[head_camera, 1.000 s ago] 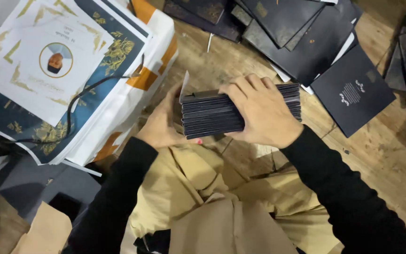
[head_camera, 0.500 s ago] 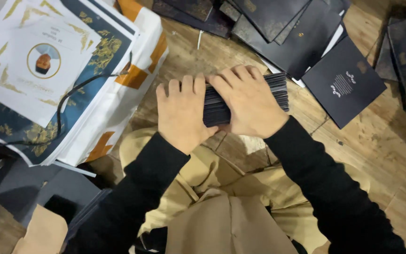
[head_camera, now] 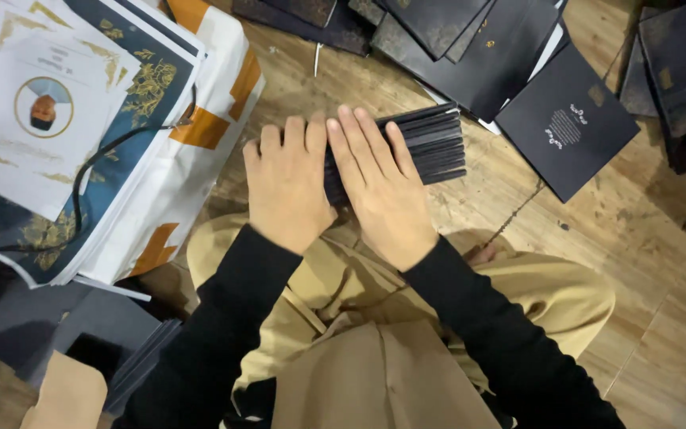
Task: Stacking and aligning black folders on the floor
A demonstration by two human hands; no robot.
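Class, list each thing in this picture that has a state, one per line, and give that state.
Left hand: flat, palm down on the card stack.
Right hand: flat, palm down on the card stack.
Card stack: squared up, lying on the wooden floor.
Dark folder: closed, flat on the floor.
Printed sheets: piled, a black cord across them.

Both flat hands, left hand (head_camera: 286, 191) and right hand (head_camera: 383, 187), hide the near end of the stack of black cards (head_camera: 430, 143). The printed sheets (head_camera: 57, 103) run off the left edge. The gold marks on the dark folders (head_camera: 684, 71) are too small to tell.

Matt black card stack (head_camera: 430, 147), worn wooden floor (head_camera: 645, 238), glossy printed paper sheets (head_camera: 81, 135)
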